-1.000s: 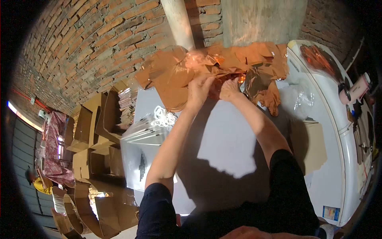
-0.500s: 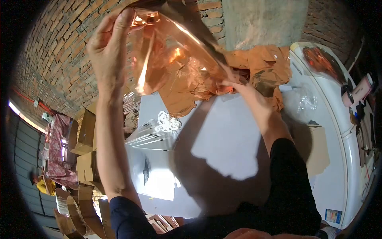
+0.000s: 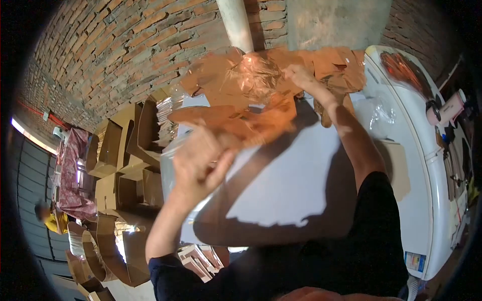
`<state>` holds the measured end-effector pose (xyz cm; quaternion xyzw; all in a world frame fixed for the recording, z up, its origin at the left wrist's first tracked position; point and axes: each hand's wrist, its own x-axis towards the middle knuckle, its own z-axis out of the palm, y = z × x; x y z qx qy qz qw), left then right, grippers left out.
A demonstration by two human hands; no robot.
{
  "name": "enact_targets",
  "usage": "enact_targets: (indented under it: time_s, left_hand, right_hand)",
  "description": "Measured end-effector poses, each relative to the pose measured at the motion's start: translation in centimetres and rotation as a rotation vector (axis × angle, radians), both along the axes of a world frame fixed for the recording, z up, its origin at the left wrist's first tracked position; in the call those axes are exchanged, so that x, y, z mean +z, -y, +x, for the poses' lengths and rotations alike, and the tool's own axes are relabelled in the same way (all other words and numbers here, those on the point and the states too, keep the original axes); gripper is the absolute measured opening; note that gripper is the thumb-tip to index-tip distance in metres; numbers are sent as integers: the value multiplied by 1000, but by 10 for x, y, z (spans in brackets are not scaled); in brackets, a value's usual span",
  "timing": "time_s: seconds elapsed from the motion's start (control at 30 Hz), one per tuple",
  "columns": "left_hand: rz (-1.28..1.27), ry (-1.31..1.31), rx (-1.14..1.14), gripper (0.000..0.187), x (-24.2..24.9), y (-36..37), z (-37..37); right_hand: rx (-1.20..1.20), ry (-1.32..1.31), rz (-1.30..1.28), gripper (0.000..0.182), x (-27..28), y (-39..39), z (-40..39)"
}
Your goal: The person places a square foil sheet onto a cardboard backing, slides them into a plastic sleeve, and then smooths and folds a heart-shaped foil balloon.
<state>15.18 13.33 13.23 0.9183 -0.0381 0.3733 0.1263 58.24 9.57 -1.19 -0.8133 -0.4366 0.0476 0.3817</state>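
Copper-coloured film lies crumpled along the back of the white table. A lower flap of orange film hangs blurred over the tabletop, with my left hand at its near left edge. Motion smears the left fingers, so what they hold, if anything, is unclear. At the right part of the film, my right hand has its fingers closed on the film's edge. Clear plastic shows partly behind my left hand.
Open cardboard boxes stand at the left. A white appliance borders the table on the right, near a clear plastic bag and flat cardboard. A brick wall rises behind. Far left is a person in yellow.
My left hand has come down from the upper left to above the table's near left part. The raised film has dropped lower. My right hand has moved slightly up and back.
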Motion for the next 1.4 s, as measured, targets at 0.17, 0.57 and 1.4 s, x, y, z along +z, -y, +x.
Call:
enact_targets:
  time_s: [0.17, 0.57, 1.4]
  left_hand:
    - [-22, -29, -171, 24, -70, 60, -40]
    - [-175, -337, -42, 35, -203, 138, -133]
    - [-1814, -527, -290, 67, -157, 149, -66]
  right_hand:
    - [164, -234, -204, 53, 24, 66, -111]
    - [-229, 17, -197, 14, -55, 199, -193]
    - [282, -988, 684, 20, 10, 197, -389]
